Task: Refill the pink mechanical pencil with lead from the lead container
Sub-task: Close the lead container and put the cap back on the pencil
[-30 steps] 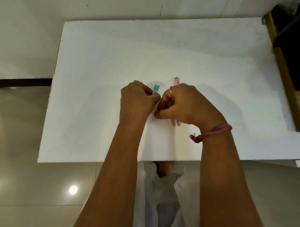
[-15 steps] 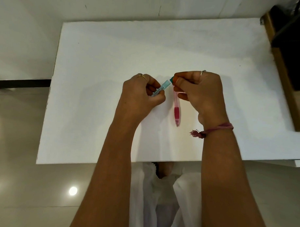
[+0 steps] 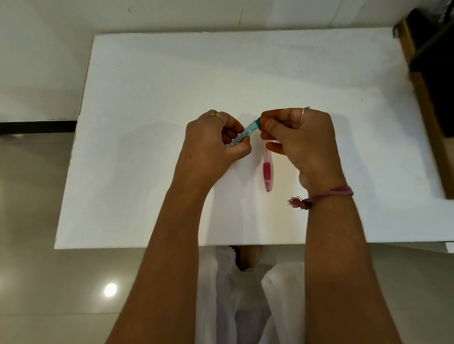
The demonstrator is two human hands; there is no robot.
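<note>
My left hand is closed around the lower end of the slim teal lead container, which slants up to the right above the white table. The thumb and forefinger of my right hand pinch the container's teal cap end. The pink mechanical pencil lies on the table just below my right hand, tip pointing toward me; its far end is hidden under my right fingers.
A dark wooden piece of furniture stands against the table's right edge. A white wall runs behind the table. Glossy floor tiles lie to the left and below the near edge, and my white clothing shows under it.
Both hands lifted from the table with the lead container, and my right hand moved off the pencil to the container's cap. Since half a second ago, almost nothing has shifted.
</note>
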